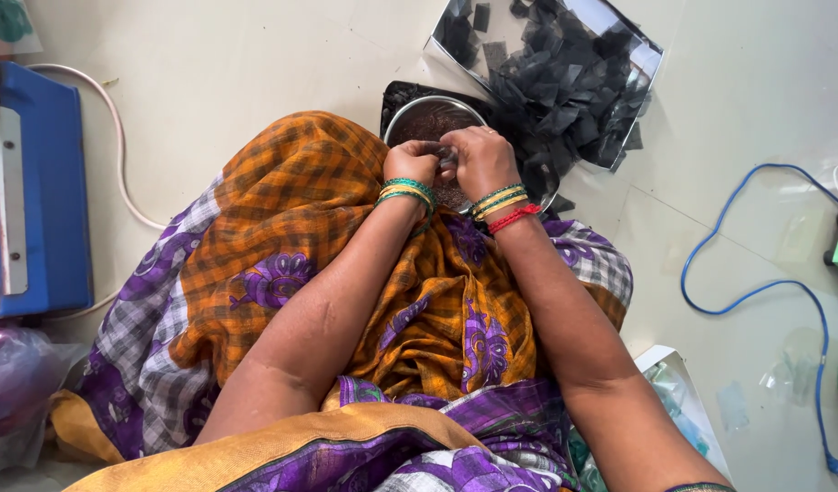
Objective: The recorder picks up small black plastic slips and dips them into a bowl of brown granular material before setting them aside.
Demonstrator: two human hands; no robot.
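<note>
The round steel bowl (434, 123) of dark brown granules sits on the floor just past the person's knees, resting on a dark tray, and both hands work directly above it. A likely slip, as I judge it: the bowl stands close against the draped orange checked cloth (301, 210), so a shift of the knee could nudge it and scatter the granules; anything dropped from the fingers might also land among the black pieces rather than back in the bowl.

The left hand (413, 162) is curled nearly closed, knuckles up, fingertips meeting the right hand (480, 157), which is likewise bent inward. Together they pinch something small and pale between them, too hidden to name. Neither hand touches the bowl's rim as far as can be seen.

To the far right lies a shiny tray of black cut pieces (565, 82), touching the bowl's side. A blue heat sealer (36, 191) stands well apart on the left, a blue cable (756, 292) loops on the right
</note>
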